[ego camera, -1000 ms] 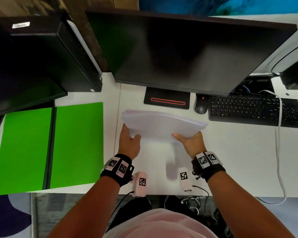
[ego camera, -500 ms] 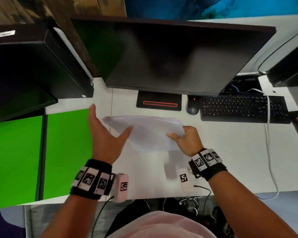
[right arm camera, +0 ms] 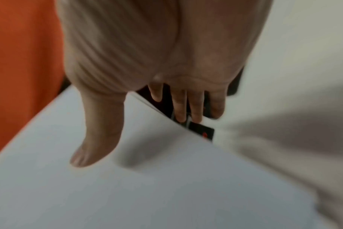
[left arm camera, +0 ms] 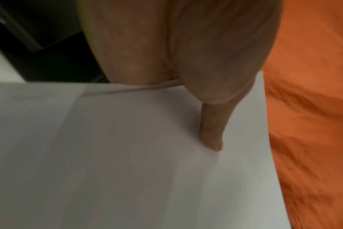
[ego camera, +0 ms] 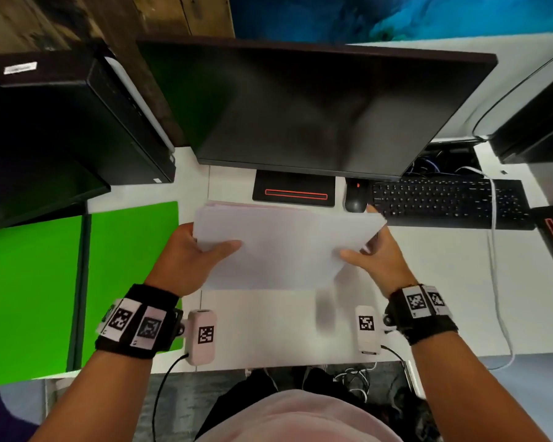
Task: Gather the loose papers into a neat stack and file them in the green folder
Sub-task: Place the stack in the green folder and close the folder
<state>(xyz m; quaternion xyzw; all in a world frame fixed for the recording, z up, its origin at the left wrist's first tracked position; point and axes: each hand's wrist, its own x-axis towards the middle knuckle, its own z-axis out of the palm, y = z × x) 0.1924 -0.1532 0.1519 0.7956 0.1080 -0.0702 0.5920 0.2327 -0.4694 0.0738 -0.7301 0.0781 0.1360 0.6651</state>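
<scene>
A stack of white papers (ego camera: 284,247) is held above the white desk (ego camera: 444,282), in front of the monitor. My left hand (ego camera: 195,250) grips its left edge, thumb on top (left arm camera: 211,131), the other fingers hidden under the sheets (left arm camera: 127,155). My right hand (ego camera: 367,253) grips the right edge, thumb lying on the top sheet (right arm camera: 94,139) and fingers behind the papers (right arm camera: 166,170). The sheets' far edges are slightly uneven. The green folder (ego camera: 45,288) lies open and flat on the desk to the left of my left hand.
A black monitor (ego camera: 316,106) stands right behind the papers on its base (ego camera: 294,188). A mouse (ego camera: 355,197) and a keyboard (ego camera: 447,202) with a white cable (ego camera: 495,266) lie to the right. A black computer case (ego camera: 77,122) stands at back left.
My left hand, which had let go and swung out over the folder, has come back and gripped the stack's left edge. The stack now sits flatter between both hands.
</scene>
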